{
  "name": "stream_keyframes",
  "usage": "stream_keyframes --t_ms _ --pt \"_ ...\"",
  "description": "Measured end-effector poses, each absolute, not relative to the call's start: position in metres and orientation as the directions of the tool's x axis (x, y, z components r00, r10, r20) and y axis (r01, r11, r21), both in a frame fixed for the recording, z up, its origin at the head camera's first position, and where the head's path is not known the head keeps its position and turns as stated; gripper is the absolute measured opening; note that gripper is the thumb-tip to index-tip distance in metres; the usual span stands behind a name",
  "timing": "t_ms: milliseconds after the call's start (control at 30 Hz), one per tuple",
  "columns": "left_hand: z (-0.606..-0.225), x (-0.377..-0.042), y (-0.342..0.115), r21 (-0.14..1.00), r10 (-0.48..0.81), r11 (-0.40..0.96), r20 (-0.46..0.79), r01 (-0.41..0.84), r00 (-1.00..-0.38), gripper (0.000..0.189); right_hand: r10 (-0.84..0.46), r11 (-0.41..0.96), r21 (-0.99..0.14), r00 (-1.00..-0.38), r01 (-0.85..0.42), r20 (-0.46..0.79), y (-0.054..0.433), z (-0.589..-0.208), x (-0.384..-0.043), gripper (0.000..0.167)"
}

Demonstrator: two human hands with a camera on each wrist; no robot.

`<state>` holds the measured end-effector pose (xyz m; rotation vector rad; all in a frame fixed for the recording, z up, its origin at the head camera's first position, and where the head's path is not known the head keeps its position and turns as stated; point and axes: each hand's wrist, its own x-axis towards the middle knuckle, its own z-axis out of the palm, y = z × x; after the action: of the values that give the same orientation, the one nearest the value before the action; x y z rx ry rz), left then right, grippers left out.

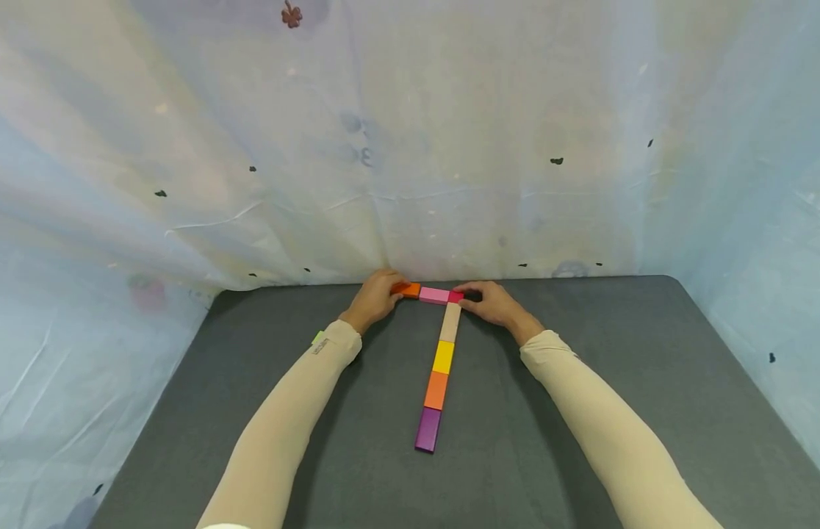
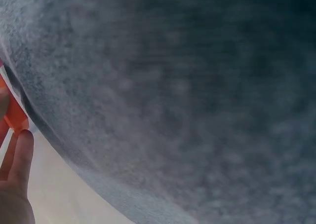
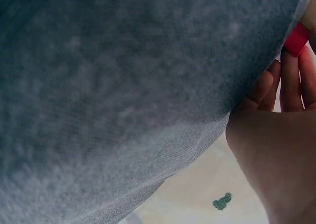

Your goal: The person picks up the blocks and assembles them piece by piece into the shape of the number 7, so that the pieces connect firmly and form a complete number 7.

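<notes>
At the far edge of the table, my left hand (image 1: 376,299) grips the left end of an orange block (image 1: 411,291). A pink block (image 1: 433,295) lies to the right of it, followed by a red block (image 1: 455,297). Thumb and fingers of my right hand (image 1: 494,306) pinch that red block at its right end. In the right wrist view the fingertips touch the red block (image 3: 297,39); the left wrist view shows fingers against the orange block (image 2: 16,116). Below the red block, a beige block (image 1: 451,322) starts a line running toward me.
The line continues with a yellow block (image 1: 444,356), a second orange block (image 1: 436,390) and a purple block (image 1: 428,430) at the near end. All lie on a dark grey table (image 1: 304,455). A pale patterned curtain (image 1: 450,147) hangs behind the table and along both sides.
</notes>
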<state>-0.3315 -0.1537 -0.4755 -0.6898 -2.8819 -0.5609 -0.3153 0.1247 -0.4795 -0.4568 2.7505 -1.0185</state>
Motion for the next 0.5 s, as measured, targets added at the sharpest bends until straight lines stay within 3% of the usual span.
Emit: stream_keyframes --t_ms 500 --pt "-0.4742 -0.3296 -0.1492 0.282 0.449 0.827 0.186 0.486 -0.874 0.027 -0.383 0.709 -0.641 -0.924 -0.293 -0.002 0.1255 -0.4790 -0.3131 0.039"
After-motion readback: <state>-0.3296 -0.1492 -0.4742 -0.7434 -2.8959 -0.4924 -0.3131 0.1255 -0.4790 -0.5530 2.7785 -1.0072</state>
